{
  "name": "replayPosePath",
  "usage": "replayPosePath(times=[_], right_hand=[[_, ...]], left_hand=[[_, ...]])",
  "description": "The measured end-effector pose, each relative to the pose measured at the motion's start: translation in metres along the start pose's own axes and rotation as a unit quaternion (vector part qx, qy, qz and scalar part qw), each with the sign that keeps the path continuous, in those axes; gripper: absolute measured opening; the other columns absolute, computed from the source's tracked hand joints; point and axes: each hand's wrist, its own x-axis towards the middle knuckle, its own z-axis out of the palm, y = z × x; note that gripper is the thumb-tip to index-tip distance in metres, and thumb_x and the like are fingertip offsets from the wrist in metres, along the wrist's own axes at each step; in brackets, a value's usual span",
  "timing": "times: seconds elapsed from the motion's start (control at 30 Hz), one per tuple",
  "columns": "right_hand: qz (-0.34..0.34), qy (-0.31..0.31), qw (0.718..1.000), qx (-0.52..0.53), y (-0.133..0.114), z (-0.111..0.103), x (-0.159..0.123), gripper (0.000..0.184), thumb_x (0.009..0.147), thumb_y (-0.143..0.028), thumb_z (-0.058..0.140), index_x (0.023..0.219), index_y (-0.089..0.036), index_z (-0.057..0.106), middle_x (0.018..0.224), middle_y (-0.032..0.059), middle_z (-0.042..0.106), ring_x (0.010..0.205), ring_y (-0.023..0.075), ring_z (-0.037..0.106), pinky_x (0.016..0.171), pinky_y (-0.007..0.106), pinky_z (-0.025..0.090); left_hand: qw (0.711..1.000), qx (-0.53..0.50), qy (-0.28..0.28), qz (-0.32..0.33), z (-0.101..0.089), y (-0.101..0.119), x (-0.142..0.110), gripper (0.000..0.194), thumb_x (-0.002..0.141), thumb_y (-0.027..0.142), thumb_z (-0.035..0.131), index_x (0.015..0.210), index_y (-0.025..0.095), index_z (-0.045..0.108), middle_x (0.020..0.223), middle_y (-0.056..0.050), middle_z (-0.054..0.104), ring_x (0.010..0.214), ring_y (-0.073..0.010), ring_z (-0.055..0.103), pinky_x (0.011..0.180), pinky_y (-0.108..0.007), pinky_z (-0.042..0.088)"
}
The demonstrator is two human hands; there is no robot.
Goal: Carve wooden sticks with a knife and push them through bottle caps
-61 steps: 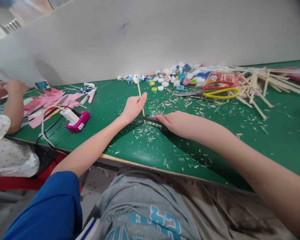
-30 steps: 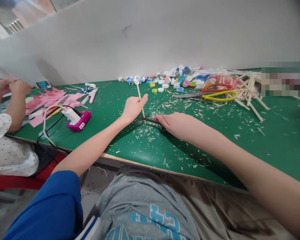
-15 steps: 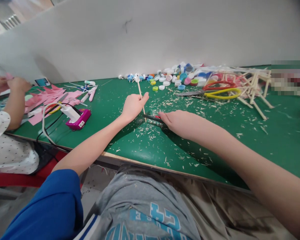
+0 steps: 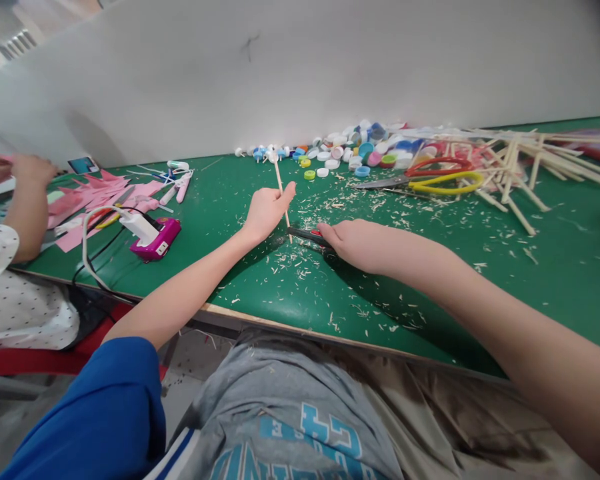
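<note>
My left hand (image 4: 267, 212) is closed round a thin wooden stick (image 4: 279, 175), its thumb laid along the wood. The stick slants, its far end reaching toward small white and blue pieces (image 4: 265, 155) by the wall; whether it touches them I cannot tell. My right hand (image 4: 353, 243) grips a knife (image 4: 307, 235) with a dark blade and a bit of red at the handle. Its blade tip meets the stick near the lower end, just below my left hand. Pale wood shavings (image 4: 300, 270) lie scattered on the green table (image 4: 260, 300) under and around both hands.
Bottle caps (image 4: 363, 148) are heaped along the grey partition (image 4: 300, 73). Scissors (image 4: 430, 181) with red and yellow handles lie before a pile of wooden sticks (image 4: 520, 167). At left are a magenta power adapter (image 4: 156, 240), pink paper (image 4: 87, 200) and another person's hands (image 4: 23, 173).
My hands keep nearly the same pose, with the knife against the stick's lower end and only slight shifts. The other person's hands at left have moved a little. The view sways slightly.
</note>
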Motion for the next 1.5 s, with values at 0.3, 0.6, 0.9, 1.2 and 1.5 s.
replayPosePath(times=[0.3,0.6,0.9,1.2,1.5], right_hand=[[-0.037,-0.025,0.998,-0.033,-0.0004,-0.0049,-0.0047,0.054,0.098,-0.035,0.014,0.111,-0.012,0.061,0.088,0.0135,0.062,0.067,0.02,0.054,0.061,0.034,0.039],[0.003,0.02,0.999,0.037,0.0017,-0.0042,-0.0022,0.062,0.101,-0.046,0.01,0.095,-0.014,0.063,0.085,0.0118,0.064,0.07,0.0186,0.057,0.069,0.032,0.041],[0.011,0.011,0.998,0.053,-0.0001,-0.0007,0.0003,0.063,0.1,-0.048,0.01,0.096,-0.015,0.064,0.085,0.0113,0.065,0.069,0.0187,0.059,0.068,0.032,0.043],[0.016,-0.028,0.999,0.023,0.0002,-0.0042,-0.0018,0.063,0.098,-0.046,0.009,0.102,-0.013,0.062,0.07,0.0107,0.06,0.051,0.0171,0.05,0.059,0.033,0.041],[0.004,-0.018,0.999,0.046,-0.0015,-0.0093,-0.0069,0.064,0.099,-0.05,0.01,0.093,-0.014,0.063,0.082,0.0111,0.064,0.061,0.0155,0.054,0.062,0.031,0.041]], left_hand=[[0.998,-0.056,-0.012,0.008,0.001,-0.0019,-0.0019,0.061,0.086,0.063,0.048,0.044,0.02,0.043,0.042,0.004,0.038,0.045,-0.0085,0.035,0.053,-0.029,0.03],[0.998,-0.059,-0.018,0.007,0.0005,-0.0012,-0.002,0.06,0.086,0.061,0.05,0.044,0.02,0.043,0.042,0.005,0.036,0.045,-0.0083,0.035,0.054,-0.029,0.03],[0.998,-0.053,-0.021,0.002,-0.0001,0.002,-0.0019,0.061,0.085,0.065,0.049,0.044,0.02,0.041,0.043,0.004,0.035,0.046,-0.0088,0.033,0.052,-0.029,0.028],[0.998,-0.049,-0.028,0.012,-0.0017,0.0029,-0.0027,0.061,0.086,0.064,0.047,0.045,0.021,0.038,0.044,0.005,0.033,0.045,-0.0088,0.032,0.053,-0.03,0.026],[0.998,-0.05,-0.027,0.004,-0.0009,0.0038,-0.0027,0.06,0.086,0.063,0.048,0.045,0.02,0.038,0.044,0.004,0.034,0.046,-0.009,0.031,0.052,-0.029,0.027]])
